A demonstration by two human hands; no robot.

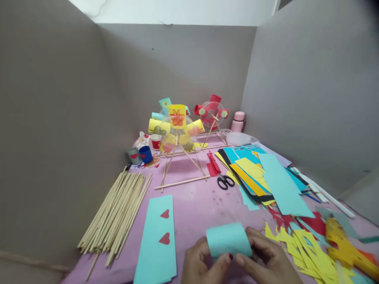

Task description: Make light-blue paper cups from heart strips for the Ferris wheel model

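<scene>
A light blue paper strip [227,238], curled into a short tube, is held between both hands at the front of the table. My left hand [204,262] pinches its left end, thumb at the lower edge. From the other side, my right hand [266,254] grips the right end, its thumb close to the left one. Part of the tube's underside is hidden by the thumbs. Left of the hands lie flat light blue paper strips [155,248] with a red paper heart [164,238] and another above it.
Bamboo sticks [118,213] lie at left. Paper-and-stick wheels [177,134] stand behind. Scissors [225,182] lie mid-table. Coloured sheets [281,185], yellow scraps [310,252] and a yellow glue gun [345,244] fill the right side. Grey partitions [177,63] enclose the table.
</scene>
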